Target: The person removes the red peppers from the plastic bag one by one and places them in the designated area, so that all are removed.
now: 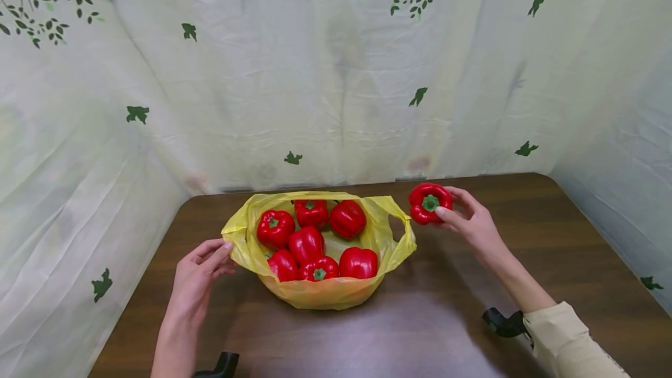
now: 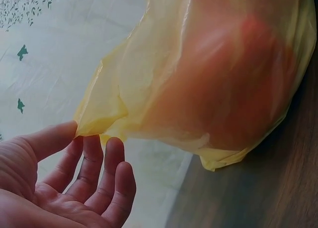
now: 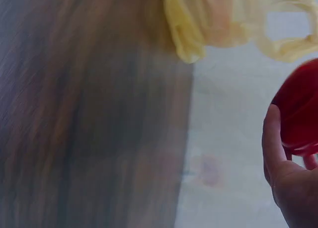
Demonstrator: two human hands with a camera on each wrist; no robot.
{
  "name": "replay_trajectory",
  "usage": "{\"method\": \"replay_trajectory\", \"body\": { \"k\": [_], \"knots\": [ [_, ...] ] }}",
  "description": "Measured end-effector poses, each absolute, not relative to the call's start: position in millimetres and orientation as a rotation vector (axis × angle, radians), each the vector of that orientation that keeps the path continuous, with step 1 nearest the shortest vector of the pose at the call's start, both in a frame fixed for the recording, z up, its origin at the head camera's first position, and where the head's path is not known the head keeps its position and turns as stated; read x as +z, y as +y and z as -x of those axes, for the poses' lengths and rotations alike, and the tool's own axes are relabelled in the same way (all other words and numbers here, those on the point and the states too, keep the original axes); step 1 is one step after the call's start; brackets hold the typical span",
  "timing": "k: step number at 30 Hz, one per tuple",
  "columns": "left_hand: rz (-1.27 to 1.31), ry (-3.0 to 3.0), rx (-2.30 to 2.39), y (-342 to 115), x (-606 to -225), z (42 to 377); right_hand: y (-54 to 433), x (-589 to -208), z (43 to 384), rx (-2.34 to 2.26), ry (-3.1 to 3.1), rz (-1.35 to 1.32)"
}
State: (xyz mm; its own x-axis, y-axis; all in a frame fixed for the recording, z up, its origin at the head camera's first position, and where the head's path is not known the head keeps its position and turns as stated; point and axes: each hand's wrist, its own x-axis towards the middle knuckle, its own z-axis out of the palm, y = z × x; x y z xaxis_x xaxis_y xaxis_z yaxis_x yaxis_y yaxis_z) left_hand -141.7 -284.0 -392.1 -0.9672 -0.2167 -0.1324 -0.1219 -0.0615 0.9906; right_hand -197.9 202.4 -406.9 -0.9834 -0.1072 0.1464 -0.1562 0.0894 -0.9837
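A yellow plastic bag (image 1: 336, 293) stands on the table with its mouth wide, and several red bell peppers (image 1: 307, 244) lie inside. My left hand (image 1: 196, 276) pinches the bag's left edge between thumb and fingers; the left wrist view shows the thumb (image 2: 57, 138) on a fold of yellow film, the other fingers loosely bent below. In my right hand (image 1: 475, 229) is another red bell pepper (image 1: 422, 194), held above the table just right of the bag's looped handle (image 1: 406, 244), its green stem facing the head camera. In the right wrist view this pepper (image 3: 300, 109) is partly cut off.
The brown wooden table (image 1: 525, 238) reaches back to a pale curtain (image 1: 325, 74) with leaf prints, which also hangs along both sides. Black wrist camera mounts (image 1: 504, 322) sit at both wrists.
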Motion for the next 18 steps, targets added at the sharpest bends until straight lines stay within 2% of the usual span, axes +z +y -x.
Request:
{"method": "replay_trajectory", "body": {
  "k": [18],
  "knots": [
    [-0.325, -2.093, -2.190, -288.1, -393.7, 140.4, 200.6, -435.7, 229.6, 2.047, -2.596, -0.093]
  ]
}}
